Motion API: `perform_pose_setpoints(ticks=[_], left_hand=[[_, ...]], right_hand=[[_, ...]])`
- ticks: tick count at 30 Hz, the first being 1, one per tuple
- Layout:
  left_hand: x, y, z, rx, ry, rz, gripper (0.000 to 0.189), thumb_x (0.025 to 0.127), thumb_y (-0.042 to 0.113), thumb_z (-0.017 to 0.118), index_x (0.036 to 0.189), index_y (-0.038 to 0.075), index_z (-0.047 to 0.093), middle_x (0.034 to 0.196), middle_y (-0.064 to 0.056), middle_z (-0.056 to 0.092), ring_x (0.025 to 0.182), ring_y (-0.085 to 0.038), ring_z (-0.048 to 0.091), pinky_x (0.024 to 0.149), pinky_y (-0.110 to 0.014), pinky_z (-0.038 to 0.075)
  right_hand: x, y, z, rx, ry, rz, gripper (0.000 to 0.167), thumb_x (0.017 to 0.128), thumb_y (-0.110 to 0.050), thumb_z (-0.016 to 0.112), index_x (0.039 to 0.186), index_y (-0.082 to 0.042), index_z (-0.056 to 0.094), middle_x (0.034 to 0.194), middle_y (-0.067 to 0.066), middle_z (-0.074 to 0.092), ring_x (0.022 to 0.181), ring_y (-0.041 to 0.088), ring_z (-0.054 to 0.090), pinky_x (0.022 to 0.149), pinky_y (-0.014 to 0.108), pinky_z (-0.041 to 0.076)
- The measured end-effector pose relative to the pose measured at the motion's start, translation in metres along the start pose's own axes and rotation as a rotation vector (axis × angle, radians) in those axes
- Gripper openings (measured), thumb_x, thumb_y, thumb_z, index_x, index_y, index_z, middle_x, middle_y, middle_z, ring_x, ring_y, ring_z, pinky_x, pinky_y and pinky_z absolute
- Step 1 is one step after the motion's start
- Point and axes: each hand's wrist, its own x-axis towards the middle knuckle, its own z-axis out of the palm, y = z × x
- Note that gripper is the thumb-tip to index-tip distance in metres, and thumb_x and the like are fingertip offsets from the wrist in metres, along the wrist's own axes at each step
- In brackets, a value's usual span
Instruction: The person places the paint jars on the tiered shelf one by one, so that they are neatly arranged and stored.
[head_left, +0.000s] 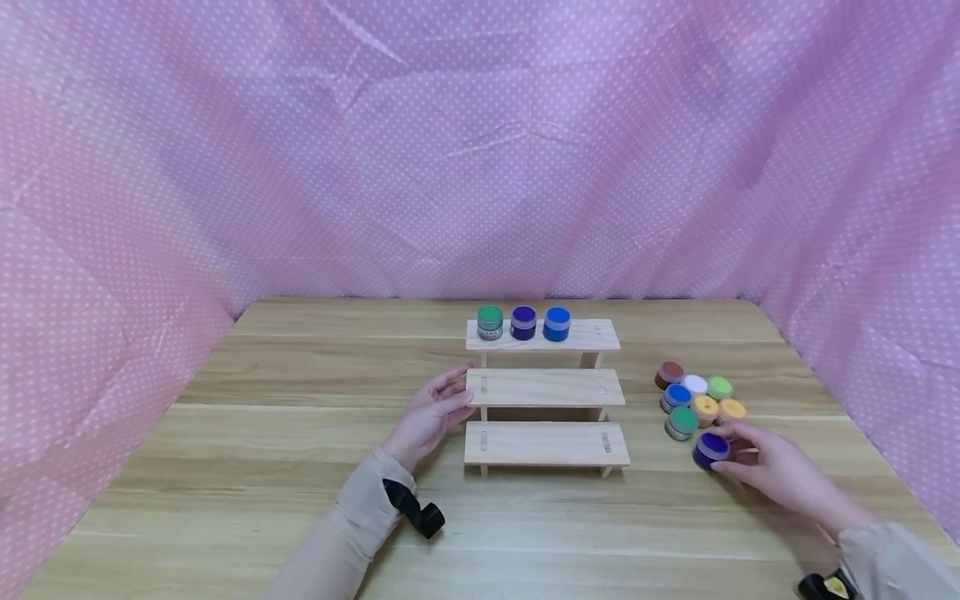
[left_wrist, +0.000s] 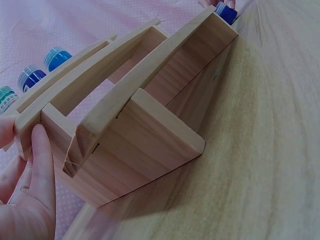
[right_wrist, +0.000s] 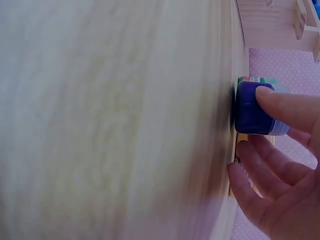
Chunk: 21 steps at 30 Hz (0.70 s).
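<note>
A three-step wooden shelf stands at the table's middle. My left hand grips the left end of its middle board, thumb and fingers on either side of the edge in the left wrist view. At the right, my right hand pinches a dark purple paint jar between thumb and fingers, low over the table. On the top board stand a green jar, a purple jar and a blue jar, in a row from the left.
Beside the held jar cluster several more paint jars: green, blue, brown, white, light green and two orange-yellow ones. A pink dotted cloth hangs behind the wooden table.
</note>
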Motion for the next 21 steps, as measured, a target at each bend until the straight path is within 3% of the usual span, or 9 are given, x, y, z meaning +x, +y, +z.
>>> perform_pose_setpoints(ticks=[4,8,13,17,19,21], left_hand=[[0.0015,0.0004,0.0001,0.009,0.002,-0.004,0.058,0.09,-0.01,0.048,0.145,-0.003,0.029,0.101,0.002,0.055,0.085,-0.006,0.061,0.082,-0.02,0.055],[0.0028,0.0024,0.0011,0.008,0.001,0.009,0.057,0.091,-0.01,0.048,0.144,-0.004,0.029,0.1,0.002,0.055,0.085,-0.006,0.061,0.082,-0.02,0.055],[0.0014,0.0031,0.0006,0.003,-0.008,0.006,0.058,0.091,-0.01,0.047,0.145,-0.004,0.027,0.1,0.004,0.057,0.085,-0.006,0.062,0.082,-0.019,0.054],[0.0,0.0016,-0.0002,0.006,-0.02,0.007,0.058,0.091,-0.01,0.047,0.145,-0.005,0.026,0.101,0.003,0.057,0.085,-0.006,0.062,0.082,-0.019,0.054],[-0.0006,0.0009,-0.0006,0.008,-0.025,0.013,0.058,0.091,-0.011,0.047,0.145,-0.005,0.026,0.101,0.003,0.056,0.085,-0.005,0.062,0.081,-0.019,0.054],[-0.001,0.0006,-0.0006,0.007,-0.025,0.016,0.058,0.091,-0.011,0.047,0.145,-0.006,0.026,0.101,0.003,0.056,0.085,-0.005,0.062,0.081,-0.019,0.054]], right_hand=[[0.0029,-0.0042,-0.0011,0.004,-0.022,0.065,0.037,0.075,-0.012,0.078,0.107,-0.001,0.062,0.105,0.02,0.065,0.084,0.005,0.063,0.072,0.028,0.059],[0.0058,-0.0062,-0.0014,0.012,-0.024,0.075,0.035,0.076,-0.01,0.077,0.105,0.0,0.06,0.11,0.029,0.06,0.089,0.026,0.066,0.073,0.032,0.059],[0.0057,-0.0082,0.0001,0.041,-0.03,0.077,0.034,0.076,-0.004,0.075,0.106,0.004,0.059,0.111,0.033,0.057,0.092,0.036,0.065,0.072,0.033,0.059],[0.0042,-0.0086,0.0004,0.054,-0.036,0.085,0.034,0.077,-0.003,0.073,0.107,0.005,0.059,0.115,0.035,0.055,0.093,0.036,0.064,0.073,0.033,0.059],[0.003,-0.0087,0.0002,0.053,-0.034,0.082,0.034,0.077,-0.003,0.072,0.108,0.005,0.059,0.119,0.037,0.052,0.093,0.03,0.065,0.073,0.031,0.059],[0.0014,-0.0087,0.0,0.062,-0.026,0.075,0.034,0.077,-0.003,0.073,0.108,0.004,0.06,0.121,0.038,0.05,0.091,0.013,0.064,0.073,0.028,0.059]])
